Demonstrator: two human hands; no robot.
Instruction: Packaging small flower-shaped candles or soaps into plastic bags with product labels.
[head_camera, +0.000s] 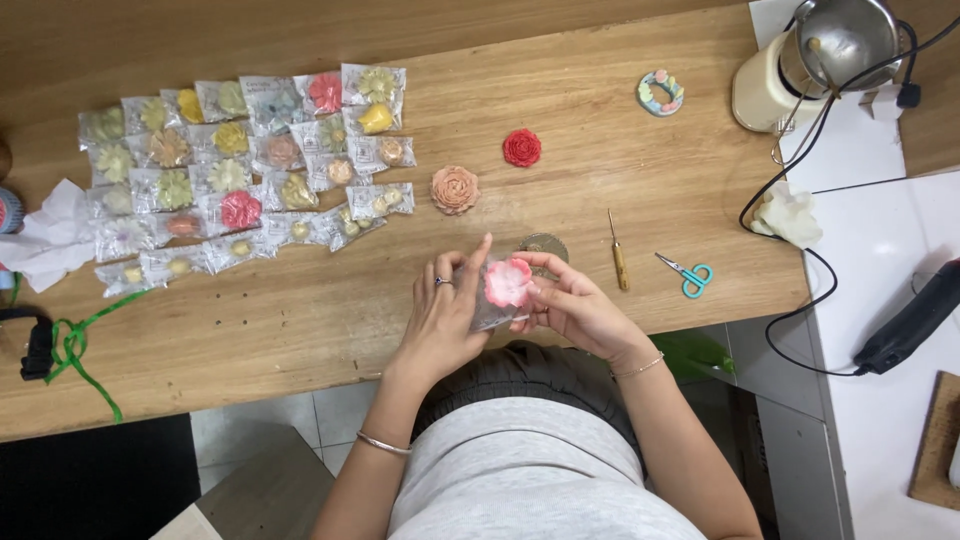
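Batch of small clear packets with pastel flowers (240, 170) at 10 o'clock on the wooden worktop (600, 230). Centre, 6 o'clock edge: left hand (445, 320) pinches a small clear plastic bag (490, 310), fingers narrow; right hand (575, 305) holds the pink sculpted flower (508, 282) at the bag mouth. Best handled with the mouth kept wide and the petals gripped lightly, I'd judge. Peach flower (455, 189), red flower (521, 147) at 12; wooden-handled awl (618, 255), teal scissors (687, 273) at 3.
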